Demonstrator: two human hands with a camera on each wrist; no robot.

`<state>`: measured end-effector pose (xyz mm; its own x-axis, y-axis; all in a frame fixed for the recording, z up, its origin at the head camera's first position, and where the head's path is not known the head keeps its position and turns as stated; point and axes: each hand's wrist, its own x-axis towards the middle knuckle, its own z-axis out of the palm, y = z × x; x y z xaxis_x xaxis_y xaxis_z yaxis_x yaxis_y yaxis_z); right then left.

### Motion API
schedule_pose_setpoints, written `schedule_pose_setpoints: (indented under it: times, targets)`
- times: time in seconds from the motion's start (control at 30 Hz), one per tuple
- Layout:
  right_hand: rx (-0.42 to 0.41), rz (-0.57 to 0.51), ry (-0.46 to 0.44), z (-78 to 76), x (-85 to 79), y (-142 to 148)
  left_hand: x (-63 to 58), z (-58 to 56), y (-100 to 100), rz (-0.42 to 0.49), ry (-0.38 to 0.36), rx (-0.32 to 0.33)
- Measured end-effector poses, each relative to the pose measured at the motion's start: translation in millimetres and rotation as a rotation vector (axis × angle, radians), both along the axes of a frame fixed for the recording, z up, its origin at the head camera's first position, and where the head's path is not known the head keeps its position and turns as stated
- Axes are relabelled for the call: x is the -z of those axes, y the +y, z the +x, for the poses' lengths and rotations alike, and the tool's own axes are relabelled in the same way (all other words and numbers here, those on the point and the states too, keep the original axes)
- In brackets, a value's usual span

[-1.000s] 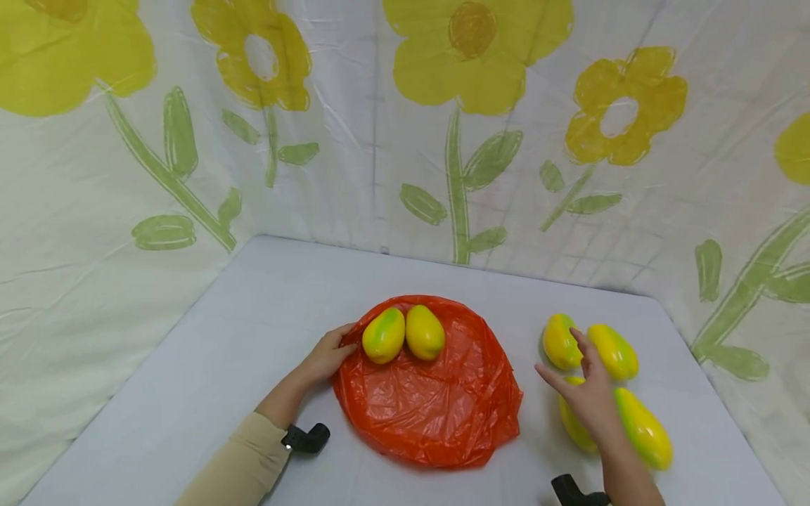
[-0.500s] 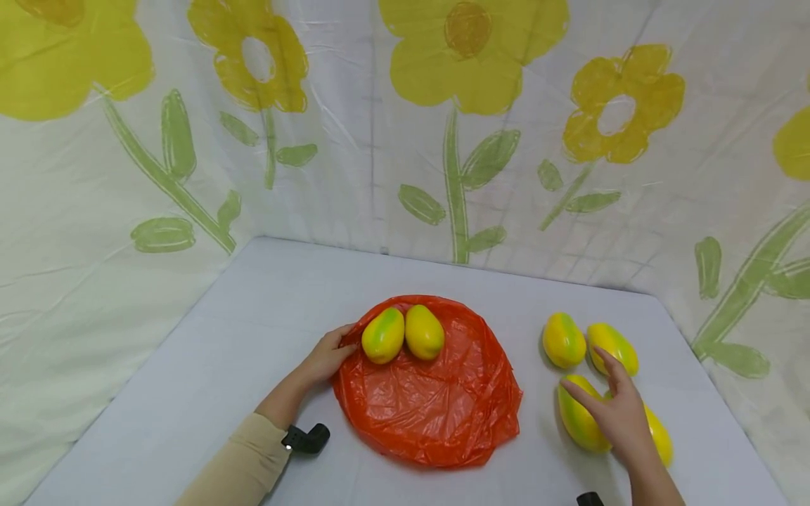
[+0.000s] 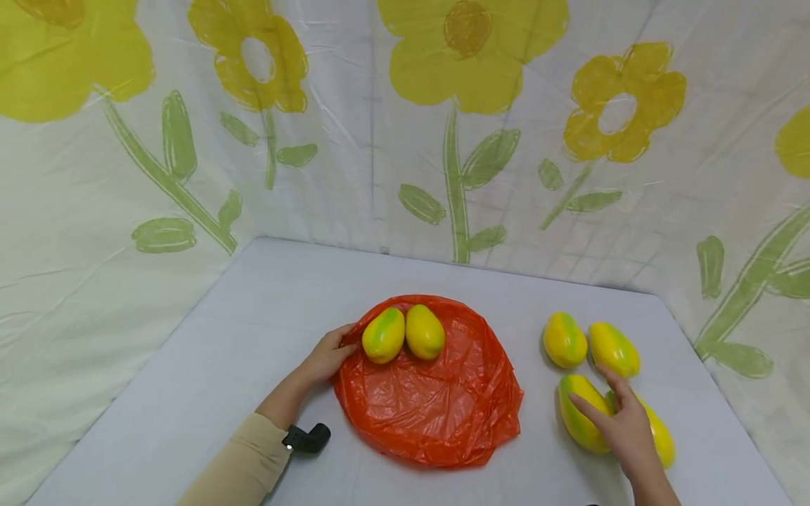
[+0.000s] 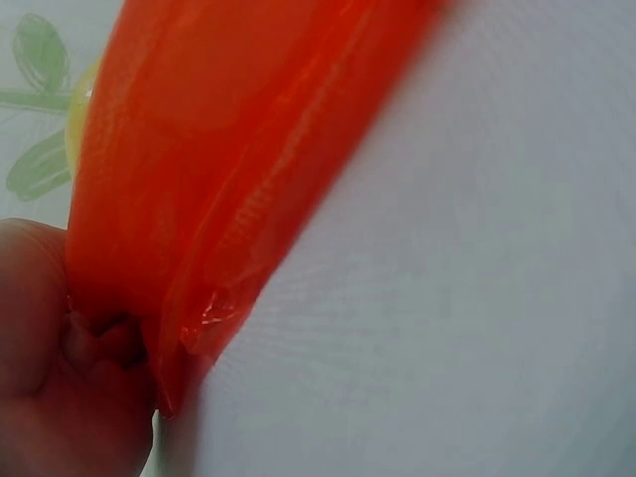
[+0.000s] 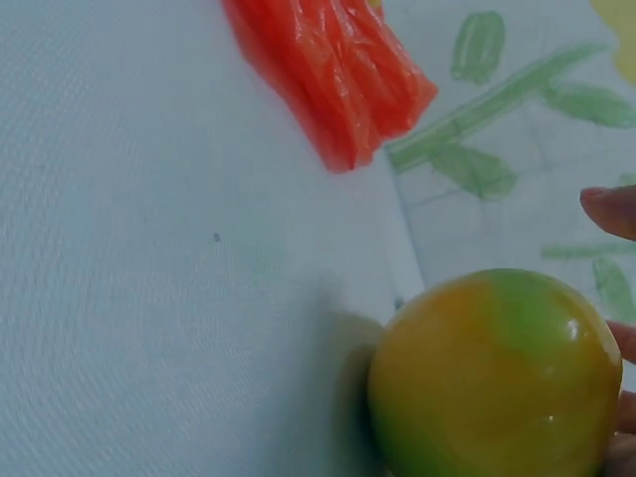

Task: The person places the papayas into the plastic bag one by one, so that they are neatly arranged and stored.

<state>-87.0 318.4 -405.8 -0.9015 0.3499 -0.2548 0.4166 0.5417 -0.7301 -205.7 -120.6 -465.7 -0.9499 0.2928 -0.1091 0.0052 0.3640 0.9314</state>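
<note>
A red plastic bag (image 3: 436, 414) lies spread on the table, its rim forming a rough circle. My left hand (image 3: 329, 355) pinches its left edge; in the left wrist view, thumb and curled fingers (image 4: 94, 343) grip the gathered film. Inside the bag, two yellow-green mangoes (image 3: 383, 336) sit side by side toward the back. To the right, my right hand (image 3: 626, 422) hovers over the near pair of loose mangoes, thumb and fingers spread apart. It partly hides the near-right mango (image 3: 661, 436), and its thumb overlaps the near-left mango (image 3: 579, 422). One mango (image 5: 497, 378) fills the lower right wrist view.
Two more mangoes (image 3: 565, 341) lie farther back on the right, beyond my right hand. A white cloth covers the table (image 3: 240, 330). Behind it hangs a white curtain (image 3: 342, 176) printed with yellow flowers. A black wrist camera (image 3: 308, 438) is strapped to my left wrist.
My right hand has moved right and toward me, from between the loose mangoes to over the near pair, uncovering the back-left one. The left hand and the bag have stayed put.
</note>
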Motion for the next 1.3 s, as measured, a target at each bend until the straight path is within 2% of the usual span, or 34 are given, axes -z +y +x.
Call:
schedule_pose_setpoints:
  times: [0.3,0.6,0.77,0.97,1.3]
  targets:
    - [-0.011,0.075,0.001,-0.9,6.2,0.9,-0.8,0.9,1.6,0.002,-0.009,-0.017]
    - [-0.145,0.21,-0.037,-2.5,8.4,-0.1,-2.5,0.9,0.1,0.018,0.003,0.004]
    - [-0.175,0.264,-0.021,-1.3,10.0,-0.9,-0.8,0.4,0.0,0.018,-0.003,0.005]
    - [-0.165,0.249,-0.026,1.1,12.8,-3.0,1.4,0.3,0.7,0.012,-0.011,-0.008]
    - [-0.139,0.134,-0.084,-0.3,18.1,-10.0,1.5,-0.2,1.1,0.006,-0.004,-0.008]
